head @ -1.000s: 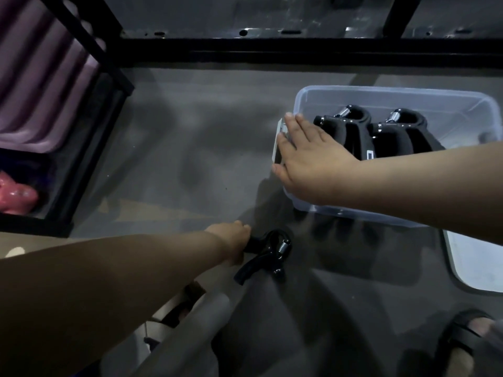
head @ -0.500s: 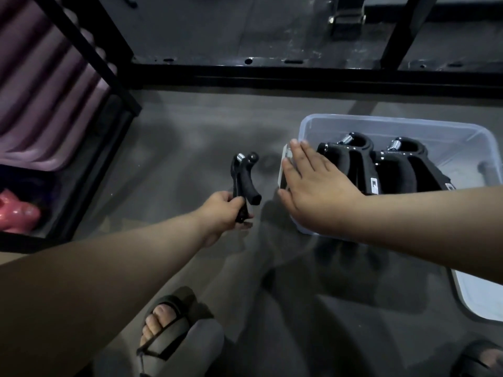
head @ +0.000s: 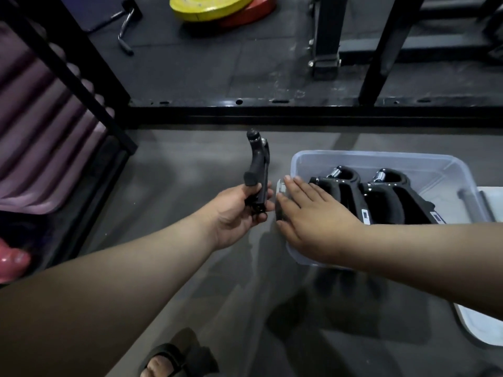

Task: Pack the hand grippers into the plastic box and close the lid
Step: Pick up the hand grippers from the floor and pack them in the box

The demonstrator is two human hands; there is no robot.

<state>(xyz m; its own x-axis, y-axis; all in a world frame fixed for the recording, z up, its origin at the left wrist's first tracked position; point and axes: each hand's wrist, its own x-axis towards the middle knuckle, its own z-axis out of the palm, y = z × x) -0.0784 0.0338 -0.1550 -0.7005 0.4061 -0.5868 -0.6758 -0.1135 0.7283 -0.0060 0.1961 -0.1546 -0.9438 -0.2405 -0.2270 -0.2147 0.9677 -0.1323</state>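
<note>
A dark grey rubber floor [head: 190, 164] fills the room. A black steel frame [head: 245, 115] crosses its far side and purple mats [head: 40, 131] are stacked at left. One yellow plate [head: 206, 6] and one red plate [head: 253, 10] lie far off. The clear plastic box [head: 381, 159] sits at right, with its lid [head: 484, 322] off at near right. It holds two grippers: the left packed gripper [head: 340, 191] and the right packed gripper [head: 394, 197]. The left hand [head: 239, 210] curls round a third hand gripper [head: 257, 170], held upright just left of the box. The right hand [head: 313, 213] rests flat, fingers straight, on the box's left rim.
</note>
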